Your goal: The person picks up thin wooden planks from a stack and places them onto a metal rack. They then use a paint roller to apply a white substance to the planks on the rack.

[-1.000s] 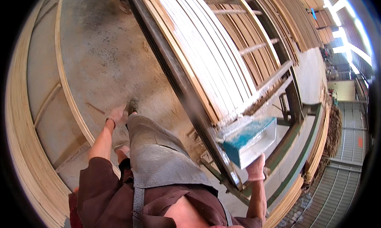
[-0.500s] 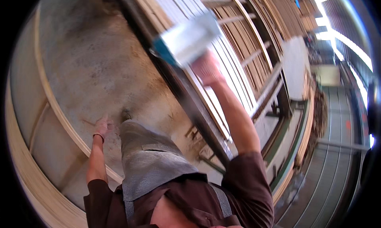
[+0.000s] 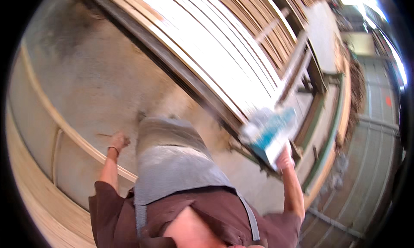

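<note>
My right hand (image 3: 284, 160) is closed on a teal-and-white box-shaped tool (image 3: 273, 136), smeared by motion. I hold it low, just past the near right end of the long white-faced boards (image 3: 202, 45). Whether it touches them cannot be told. The boards lie side by side on a dark-edged stand (image 3: 189, 75). My left hand (image 3: 118, 141) hangs at my left side, its fingers loosely bent and apart, with no object visible in them. It is nearest to the rim of a pale wooden panel (image 3: 77, 138).
Brown slats (image 3: 254, 21) are stacked beyond the white boards. A green-edged bench (image 3: 330, 131) runs along the right, with grey ribbed sheeting (image 3: 371, 149) past it. The dusty concrete floor (image 3: 95, 75) lies between the stand and the left panel.
My right hand has drawn the tool from over the boards back toward me and to the right, past their near end. My left hand stays low; the whole view has shifted.
</note>
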A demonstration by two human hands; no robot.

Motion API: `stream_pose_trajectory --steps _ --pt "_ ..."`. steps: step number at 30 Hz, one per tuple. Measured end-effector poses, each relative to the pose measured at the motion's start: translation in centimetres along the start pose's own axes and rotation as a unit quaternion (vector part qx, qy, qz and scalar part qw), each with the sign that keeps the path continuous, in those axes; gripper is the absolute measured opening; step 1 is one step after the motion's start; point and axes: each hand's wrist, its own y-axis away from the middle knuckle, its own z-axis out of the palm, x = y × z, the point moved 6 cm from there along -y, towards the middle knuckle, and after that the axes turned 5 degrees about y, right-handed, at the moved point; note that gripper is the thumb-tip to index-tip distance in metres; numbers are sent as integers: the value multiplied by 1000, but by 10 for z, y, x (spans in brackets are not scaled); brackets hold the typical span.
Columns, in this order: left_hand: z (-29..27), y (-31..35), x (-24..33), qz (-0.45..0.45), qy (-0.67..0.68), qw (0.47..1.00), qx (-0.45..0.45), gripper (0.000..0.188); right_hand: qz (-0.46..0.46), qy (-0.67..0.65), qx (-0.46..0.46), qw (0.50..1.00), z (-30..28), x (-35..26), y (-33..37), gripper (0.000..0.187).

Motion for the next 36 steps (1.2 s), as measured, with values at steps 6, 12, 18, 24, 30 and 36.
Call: stream_pose_trajectory --steps 6,12,18,24,30,36 --pt "35 38 87 -89 52 992 68 55 89 -446 186 871 62 26 46 32" --pt "0 41 84 -16 50 998 44 50 5 -334 113 936 -80 -6 -38 46" --pt "-67 66 61 -96 175 972 121 65 -76 -67 131 986 -272 -49 -145 46" --pt "-189 33 80 -133 307 925 178 68 -93 -12 240 966 -554 -92 -273 37" --pt "-341 -4 286 65 -59 987 136 65 -76 -241 381 890 -788 -120 -468 35" --pt "-465 -35 533 76 113 978 160 65 -48 -393 342 852 -1094 -182 -552 42"
